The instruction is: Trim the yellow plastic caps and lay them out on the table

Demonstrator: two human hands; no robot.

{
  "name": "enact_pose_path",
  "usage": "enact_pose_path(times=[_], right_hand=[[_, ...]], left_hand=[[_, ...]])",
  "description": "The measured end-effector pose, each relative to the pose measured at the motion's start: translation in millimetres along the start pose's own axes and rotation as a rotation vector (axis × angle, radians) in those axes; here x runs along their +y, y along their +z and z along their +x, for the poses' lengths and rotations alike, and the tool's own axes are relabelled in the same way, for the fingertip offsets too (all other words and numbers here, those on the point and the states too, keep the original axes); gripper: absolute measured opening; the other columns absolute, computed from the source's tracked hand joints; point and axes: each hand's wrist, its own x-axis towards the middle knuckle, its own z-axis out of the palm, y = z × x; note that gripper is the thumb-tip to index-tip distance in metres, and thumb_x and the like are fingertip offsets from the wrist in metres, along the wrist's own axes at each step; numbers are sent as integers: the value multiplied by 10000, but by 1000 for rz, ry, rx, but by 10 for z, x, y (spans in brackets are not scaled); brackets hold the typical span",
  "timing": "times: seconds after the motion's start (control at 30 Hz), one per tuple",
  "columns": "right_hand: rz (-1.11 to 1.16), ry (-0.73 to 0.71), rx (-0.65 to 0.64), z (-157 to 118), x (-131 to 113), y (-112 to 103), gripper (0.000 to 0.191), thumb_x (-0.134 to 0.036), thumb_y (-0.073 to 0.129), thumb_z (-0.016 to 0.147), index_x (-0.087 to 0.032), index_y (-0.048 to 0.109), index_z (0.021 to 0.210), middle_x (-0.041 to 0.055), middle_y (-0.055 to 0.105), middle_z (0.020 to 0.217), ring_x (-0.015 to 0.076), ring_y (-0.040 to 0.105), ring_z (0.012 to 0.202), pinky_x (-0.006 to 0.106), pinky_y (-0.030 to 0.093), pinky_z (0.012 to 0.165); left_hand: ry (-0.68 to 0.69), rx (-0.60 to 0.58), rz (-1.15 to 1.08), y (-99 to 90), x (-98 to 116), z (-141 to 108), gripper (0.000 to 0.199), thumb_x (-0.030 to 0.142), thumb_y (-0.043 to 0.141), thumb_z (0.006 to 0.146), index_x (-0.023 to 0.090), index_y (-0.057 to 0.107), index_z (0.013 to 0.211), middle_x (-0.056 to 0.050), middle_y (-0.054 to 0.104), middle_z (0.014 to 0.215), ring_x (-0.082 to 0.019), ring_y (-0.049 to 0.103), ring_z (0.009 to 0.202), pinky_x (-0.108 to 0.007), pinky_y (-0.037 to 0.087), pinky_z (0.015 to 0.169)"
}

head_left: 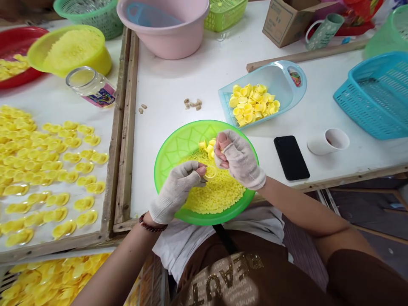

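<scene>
My left hand, in a white fingerless glove, pinches a small round yellow plastic cap between thumb and fingertips. My right hand, gloved the same way, is curled closed just up and to the right of it; whatever its fingers hold is hidden. Both hands are over a green plastic bowl at the table's front edge. Small yellow pellets cover much of the bowl's bottom. A few more yellow caps lie in the bowl beside my right hand.
A blue scoop-shaped tray with yellow caps lies beyond the bowl. To the right are a black phone, a paper cup and a blue basket. Leftward, a wooden edge borders rows of yellow pieces and a jar.
</scene>
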Motion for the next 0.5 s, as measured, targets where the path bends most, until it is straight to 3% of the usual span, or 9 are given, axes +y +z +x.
enact_pose_path(times=[0.07,0.13,0.2,0.27,0.4,0.5], right_hand=[[-249,-4,-77,-65,9,-137,347,-534,515,1037,-245,470,850,-77,423,642,90,370,501,257,319,500],[-669,-26,-232,-131,8,-245,278,-420,529,1044,-224,515,847,-39,507,687,120,466,602,287,387,600],[-1114,-76,-399,-194,6,-297,201,-290,549,1022,-198,568,845,36,619,830,182,567,796,344,435,749],[-1413,-131,-503,-255,26,-301,125,-210,547,998,-176,626,907,103,662,996,244,599,955,394,444,846],[-1613,-158,-702,-334,157,-271,110,-199,573,971,-173,676,999,110,666,998,256,633,877,392,465,779],[-1660,-186,-798,-342,259,-264,116,-169,551,970,-179,665,949,80,664,909,225,645,767,368,458,700]], left_hand=[[-11,7,-50,-54,-8,-17,339,404,852,783,167,723,989,-29,718,884,-143,693,760,-277,612,791],[-21,21,-136,-85,-2,-44,363,379,872,766,169,720,1021,-34,731,942,-152,715,812,-284,622,821],[-28,57,-212,-88,23,-86,356,369,881,759,162,706,990,-36,733,950,-160,731,842,-285,628,829],[-14,103,-227,-92,72,-147,348,387,873,771,149,685,941,-42,732,906,-170,743,829,-292,636,813],[106,228,-125,-318,225,-313,345,433,818,817,143,665,924,-66,748,868,-194,752,796,-328,643,785],[231,472,21,-798,334,-487,326,441,782,815,149,677,914,-58,743,849,-191,730,761,-335,624,773]])
